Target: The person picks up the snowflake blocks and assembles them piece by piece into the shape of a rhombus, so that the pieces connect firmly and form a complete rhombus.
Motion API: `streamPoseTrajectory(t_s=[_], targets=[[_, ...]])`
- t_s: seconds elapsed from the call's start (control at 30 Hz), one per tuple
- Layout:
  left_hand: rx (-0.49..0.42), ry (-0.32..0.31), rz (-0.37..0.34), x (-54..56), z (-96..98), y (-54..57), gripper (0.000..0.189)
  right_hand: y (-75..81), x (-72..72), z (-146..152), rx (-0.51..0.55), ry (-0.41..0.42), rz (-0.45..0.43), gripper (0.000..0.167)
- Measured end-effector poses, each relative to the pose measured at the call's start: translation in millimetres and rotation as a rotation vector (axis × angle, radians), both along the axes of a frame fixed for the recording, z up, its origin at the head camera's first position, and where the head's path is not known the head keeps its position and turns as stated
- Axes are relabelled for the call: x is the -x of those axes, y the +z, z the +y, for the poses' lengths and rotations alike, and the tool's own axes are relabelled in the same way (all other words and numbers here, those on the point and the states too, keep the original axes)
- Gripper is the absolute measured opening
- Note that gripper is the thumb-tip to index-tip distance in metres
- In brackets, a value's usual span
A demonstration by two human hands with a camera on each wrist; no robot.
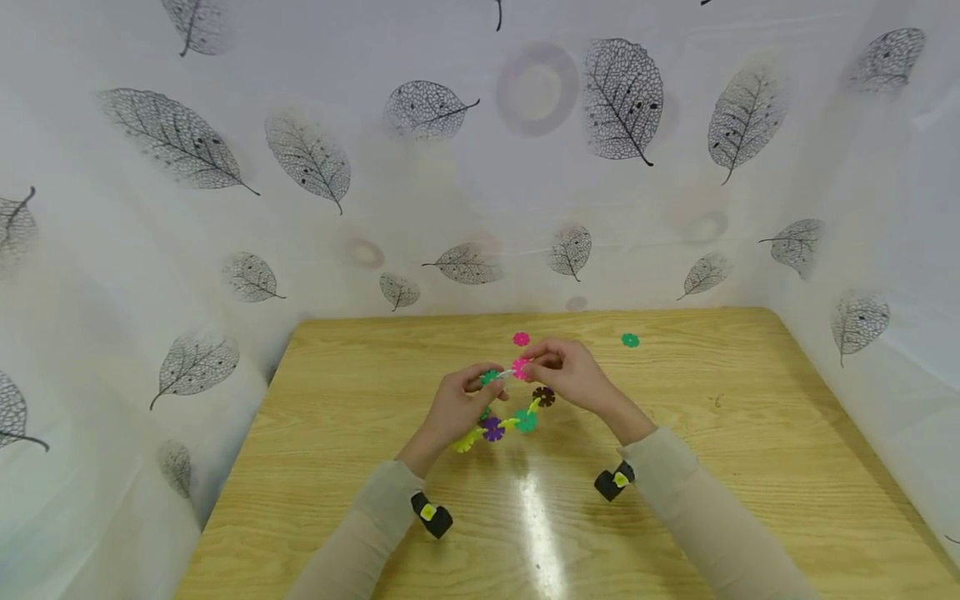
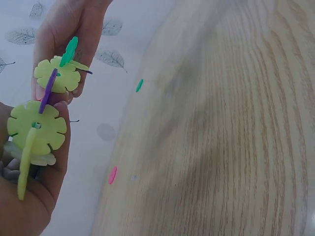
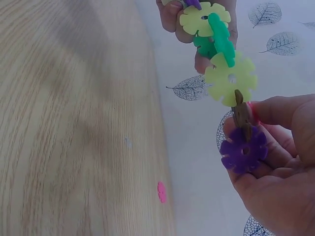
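Note:
A chain of flower-shaped plastic discs hangs between the two hands above the table. In the head view my left hand (image 1: 456, 406) holds one end near a green disc (image 1: 490, 377). My right hand (image 1: 576, 377) pinches a pink disc (image 1: 520, 368) between thumb and fingers. A whitish disc (image 1: 506, 373) lies edge-on between the green and pink ones; whether it joins both I cannot tell. Lower on the chain are a purple disc (image 1: 492, 429), another green disc (image 1: 525, 420) and a dark brown disc (image 1: 543, 396). Yellow discs (image 2: 37, 127) link several of them.
On the wooden table (image 1: 337, 400), a loose pink disc (image 1: 521, 338) and a loose green disc (image 1: 630, 340) lie near the far edge. A white curtain (image 1: 465, 192) printed with leaves stands behind and along the sides. Each wrist bears a black camera (image 1: 615, 481).

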State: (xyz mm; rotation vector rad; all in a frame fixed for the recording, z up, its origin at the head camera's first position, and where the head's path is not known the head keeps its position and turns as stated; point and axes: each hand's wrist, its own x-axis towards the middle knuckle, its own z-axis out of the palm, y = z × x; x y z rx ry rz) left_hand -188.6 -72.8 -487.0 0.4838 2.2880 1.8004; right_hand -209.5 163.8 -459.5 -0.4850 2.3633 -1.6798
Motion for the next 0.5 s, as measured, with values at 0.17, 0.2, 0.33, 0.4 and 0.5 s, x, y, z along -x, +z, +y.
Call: streamPoseTrajectory(t_s=[0.17, 0.2, 0.33, 0.4, 0.5], targets=[[-0.005, 0.002, 0.020, -0.2, 0.4, -1.1, 0.033, 0.5, -0.3, -2.0, -0.006, -0.003, 0.004, 0.023], [-0.006, 0.001, 0.024, -0.3, 0.5, -1.1, 0.033, 0.5, -0.3, -2.1, -0.008, -0.005, 0.007, 0.022], [-0.010, -0.008, 0.037, -0.4, 0.2, -2.0, 0.033, 0.3, -0.3, -2.5, -0.011, -0.006, 0.018, 0.022], [-0.014, -0.007, 0.035, -0.5, 0.1, -2.5, 0.033, 0.2, -0.5, -3.0, -0.011, -0.006, 0.022, 0.022], [-0.015, 0.000, 0.030, -0.7, 0.1, -2.4, 0.033, 0.1, -0.9, -3.7, -0.012, -0.009, 0.023, 0.021]])
